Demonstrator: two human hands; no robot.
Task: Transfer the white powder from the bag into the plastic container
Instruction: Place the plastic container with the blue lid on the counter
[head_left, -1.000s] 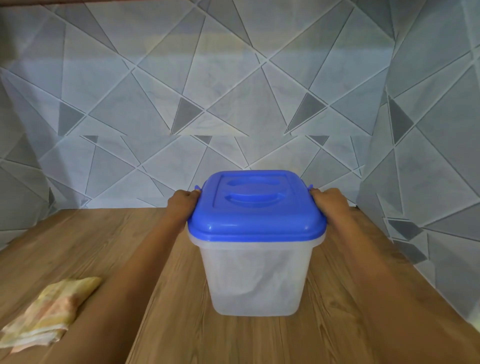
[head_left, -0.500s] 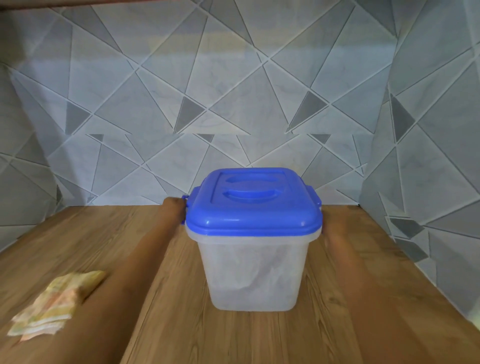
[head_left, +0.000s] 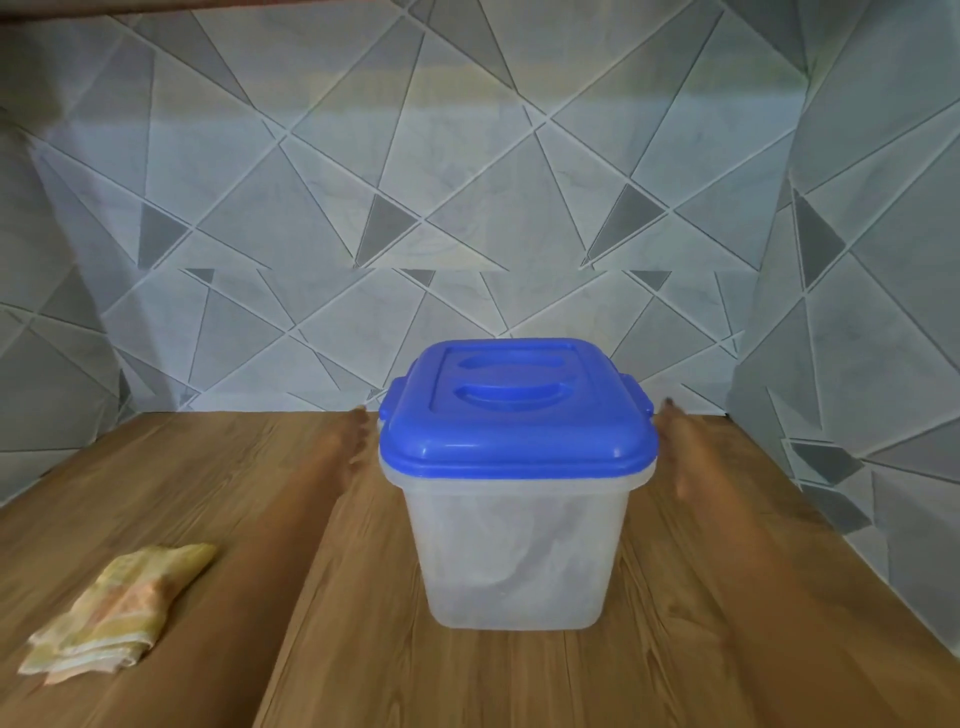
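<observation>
Plastic container (head_left: 519, 545) stands lidded; left hand (head_left: 353, 441) and right hand (head_left: 678, 447) flank it, outstretched, holding nothing.

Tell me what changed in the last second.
Both hands let go of the side clips of the blue lid: the left hand and right hand now lie beside the plastic container, fingers straight, blurred. The container, lid on, and the folded cloth stayed put on the wooden counter.
</observation>
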